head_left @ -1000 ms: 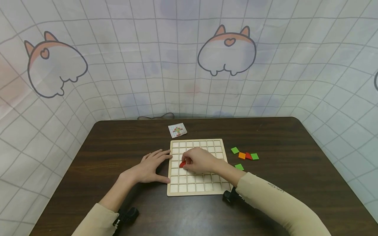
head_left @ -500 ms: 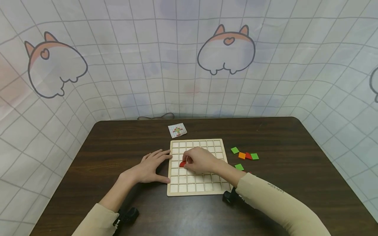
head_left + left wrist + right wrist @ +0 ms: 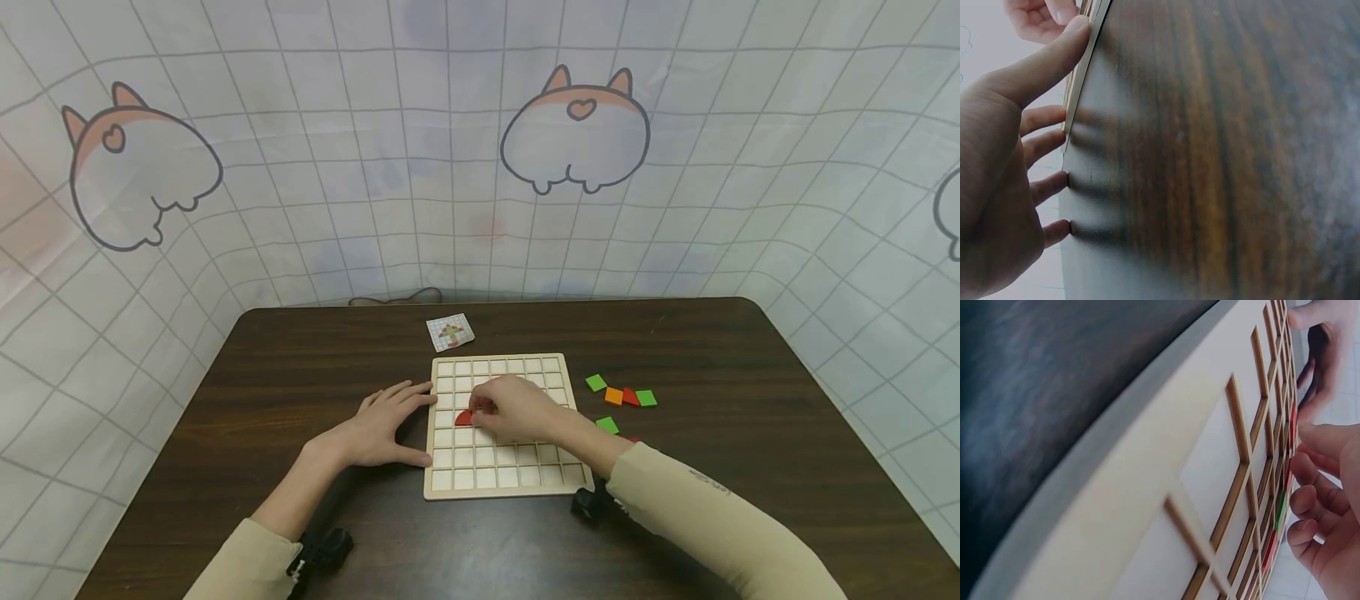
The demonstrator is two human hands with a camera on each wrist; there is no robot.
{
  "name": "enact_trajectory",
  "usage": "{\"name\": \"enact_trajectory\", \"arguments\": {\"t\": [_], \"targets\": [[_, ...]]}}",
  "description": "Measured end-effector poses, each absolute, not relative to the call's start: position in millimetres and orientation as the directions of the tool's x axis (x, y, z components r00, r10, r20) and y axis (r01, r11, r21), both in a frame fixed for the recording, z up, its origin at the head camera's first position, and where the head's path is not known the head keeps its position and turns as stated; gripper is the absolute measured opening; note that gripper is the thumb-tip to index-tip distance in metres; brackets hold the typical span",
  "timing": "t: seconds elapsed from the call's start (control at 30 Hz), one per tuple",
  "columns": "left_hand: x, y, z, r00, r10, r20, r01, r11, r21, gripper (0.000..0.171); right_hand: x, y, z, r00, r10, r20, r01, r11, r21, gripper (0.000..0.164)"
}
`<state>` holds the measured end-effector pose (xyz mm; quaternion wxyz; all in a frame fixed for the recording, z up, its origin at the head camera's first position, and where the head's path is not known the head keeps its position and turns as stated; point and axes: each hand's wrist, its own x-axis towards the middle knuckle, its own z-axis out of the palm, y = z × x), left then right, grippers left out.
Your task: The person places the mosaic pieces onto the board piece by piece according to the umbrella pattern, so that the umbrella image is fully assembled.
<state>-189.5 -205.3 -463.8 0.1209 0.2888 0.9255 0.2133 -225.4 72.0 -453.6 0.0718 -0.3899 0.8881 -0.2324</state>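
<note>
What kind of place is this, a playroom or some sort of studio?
Probably a small set for filming tabletop work, not a playroom: a cartoon-print grid cloth screens off a dark wooden table, which carries a wooden grid board and a few coloured tiles.

Head view looks down over the table; both wrist views skim close, sharing the grid board

Red piece: small, flat, with a curved edge, lying in a cell in the left part of the board; board: pale wood, square grid, flat on the table, its other visible cells bare.
</note>
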Motion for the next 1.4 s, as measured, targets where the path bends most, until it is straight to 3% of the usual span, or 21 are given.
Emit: {"name": "enact_trajectory", "arguments": {"t": [0.47,0.83,1.4], "targets": [[-190,-206,-465,-0.803,0.588,-0.097,0.482,0.737,0.474,0.093,-232,117,-448,-0.709,-0.697,0.110,-0.630,0.556,-0.543,0.005],[-190,-207,-467,-0.804,0.587,-0.095,0.486,0.740,0.465,0.093,-244,163,-448,-0.790,-0.610,0.062,-0.521,0.614,-0.593,0.008],[-190,-207,-465,-0.807,0.578,-0.121,0.469,0.752,0.464,0.094,-257,236,-458,-0.887,-0.452,0.092,-0.415,0.695,-0.588,0.019]]}}
